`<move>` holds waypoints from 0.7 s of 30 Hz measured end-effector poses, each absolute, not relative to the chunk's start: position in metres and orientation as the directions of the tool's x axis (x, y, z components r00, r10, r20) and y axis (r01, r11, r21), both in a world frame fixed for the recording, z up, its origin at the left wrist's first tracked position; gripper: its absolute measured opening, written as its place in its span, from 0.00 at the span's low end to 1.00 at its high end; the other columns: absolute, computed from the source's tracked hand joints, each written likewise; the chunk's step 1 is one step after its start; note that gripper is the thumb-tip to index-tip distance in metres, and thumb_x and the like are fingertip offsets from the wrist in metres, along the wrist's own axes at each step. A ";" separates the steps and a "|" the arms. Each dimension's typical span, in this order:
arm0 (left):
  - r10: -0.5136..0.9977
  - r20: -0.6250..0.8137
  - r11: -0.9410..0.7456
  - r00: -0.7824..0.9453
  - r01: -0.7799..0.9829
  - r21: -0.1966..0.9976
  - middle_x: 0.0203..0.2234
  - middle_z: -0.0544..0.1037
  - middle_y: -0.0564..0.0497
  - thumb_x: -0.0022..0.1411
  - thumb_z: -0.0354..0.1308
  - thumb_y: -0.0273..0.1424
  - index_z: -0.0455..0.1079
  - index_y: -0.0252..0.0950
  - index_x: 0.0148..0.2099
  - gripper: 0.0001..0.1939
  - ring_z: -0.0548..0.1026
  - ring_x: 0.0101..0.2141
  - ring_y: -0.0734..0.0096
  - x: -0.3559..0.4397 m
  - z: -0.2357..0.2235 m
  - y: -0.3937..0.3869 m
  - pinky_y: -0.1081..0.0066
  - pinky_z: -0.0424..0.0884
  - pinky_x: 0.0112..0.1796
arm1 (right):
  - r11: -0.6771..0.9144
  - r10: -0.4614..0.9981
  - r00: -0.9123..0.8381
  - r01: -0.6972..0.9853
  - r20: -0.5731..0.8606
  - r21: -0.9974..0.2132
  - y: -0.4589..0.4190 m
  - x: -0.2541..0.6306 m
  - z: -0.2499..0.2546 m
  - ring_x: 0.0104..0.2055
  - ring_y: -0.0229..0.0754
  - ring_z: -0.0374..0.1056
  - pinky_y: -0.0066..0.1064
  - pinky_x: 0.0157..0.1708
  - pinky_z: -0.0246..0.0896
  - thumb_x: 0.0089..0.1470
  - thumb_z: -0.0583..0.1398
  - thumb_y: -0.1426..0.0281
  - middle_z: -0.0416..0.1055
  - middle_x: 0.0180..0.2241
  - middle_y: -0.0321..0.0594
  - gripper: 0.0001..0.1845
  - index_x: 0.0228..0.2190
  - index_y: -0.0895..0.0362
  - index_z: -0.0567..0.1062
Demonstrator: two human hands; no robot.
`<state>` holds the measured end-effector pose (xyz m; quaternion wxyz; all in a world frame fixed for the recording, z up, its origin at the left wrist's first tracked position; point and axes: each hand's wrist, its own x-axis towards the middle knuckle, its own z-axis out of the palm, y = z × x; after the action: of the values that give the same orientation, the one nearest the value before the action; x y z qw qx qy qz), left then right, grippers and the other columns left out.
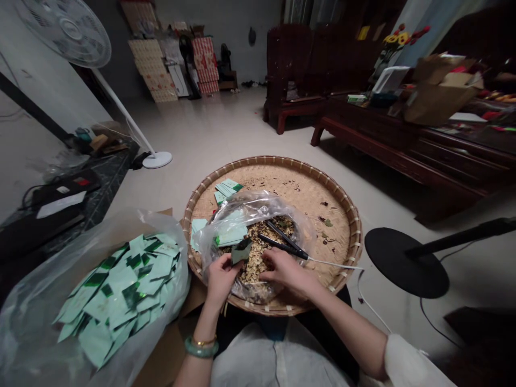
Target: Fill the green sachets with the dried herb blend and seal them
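Fan (66,29) cut off at top edge, L plastic bag (24,317) cropped at left & bottom, coffee-table (403,134) clutter blurred, R sleeve (415,365) cut off, leaf bits (258,266) too small to ID.

sachets (133,290) in bag (24,312), left of basket (342,199); fan (157,159) behind

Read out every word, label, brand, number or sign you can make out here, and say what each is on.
No text is readable.
Green packets in the plastic bag: faint marks, too blurred.
Packet in the left hand: nothing legible.
Patterned boxes by the far wall: too small.
Green-and-white box on the dark table: too small.
Red patch on the black item, left: illegible.
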<state>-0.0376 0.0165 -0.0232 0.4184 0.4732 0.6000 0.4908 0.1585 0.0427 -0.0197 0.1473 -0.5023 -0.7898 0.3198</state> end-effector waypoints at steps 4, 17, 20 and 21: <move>0.979 -0.045 0.077 -0.199 0.153 0.985 0.22 0.78 0.54 0.42 0.64 0.30 0.75 0.33 0.30 0.10 0.73 0.25 0.71 -0.038 -0.023 0.016 0.74 0.69 0.30 | 0.332 0.884 -0.465 0.704 -0.054 -0.628 0.037 0.149 -0.023 0.36 0.40 0.64 0.28 0.36 0.55 0.45 0.62 0.78 0.69 0.34 0.41 0.08 0.31 0.59 0.71; 0.983 -0.045 0.074 -0.181 0.158 0.985 0.23 0.79 0.53 0.42 0.64 0.32 0.75 0.33 0.30 0.10 0.75 0.27 0.69 -0.036 -0.022 0.016 0.73 0.70 0.31 | 0.362 0.864 -0.500 0.701 -0.062 -0.614 0.036 0.150 -0.024 0.36 0.40 0.64 0.27 0.35 0.56 0.43 0.60 0.82 0.69 0.34 0.41 0.10 0.30 0.59 0.73; 0.981 -0.053 0.083 -0.189 0.154 0.985 0.24 0.79 0.52 0.42 0.64 0.31 0.75 0.33 0.31 0.10 0.75 0.27 0.68 -0.036 -0.021 0.016 0.72 0.70 0.32 | 0.338 0.879 -0.475 0.670 -0.032 -0.661 0.039 0.152 -0.024 0.34 0.39 0.66 0.26 0.35 0.57 0.42 0.58 0.84 0.72 0.31 0.39 0.11 0.28 0.59 0.74; 0.980 -0.053 0.084 -0.192 0.157 0.984 0.24 0.80 0.52 0.42 0.64 0.31 0.75 0.33 0.31 0.11 0.75 0.27 0.68 -0.036 -0.021 0.016 0.72 0.70 0.32 | 0.319 0.890 -0.456 0.655 -0.021 -0.685 0.040 0.154 -0.023 0.33 0.39 0.67 0.26 0.35 0.58 0.43 0.58 0.83 0.73 0.31 0.39 0.11 0.29 0.58 0.75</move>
<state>-0.0365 0.0156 -0.0206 0.4247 0.4727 0.6012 0.4845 0.1536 0.0402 -0.0234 0.1839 -0.4883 -0.7911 0.3192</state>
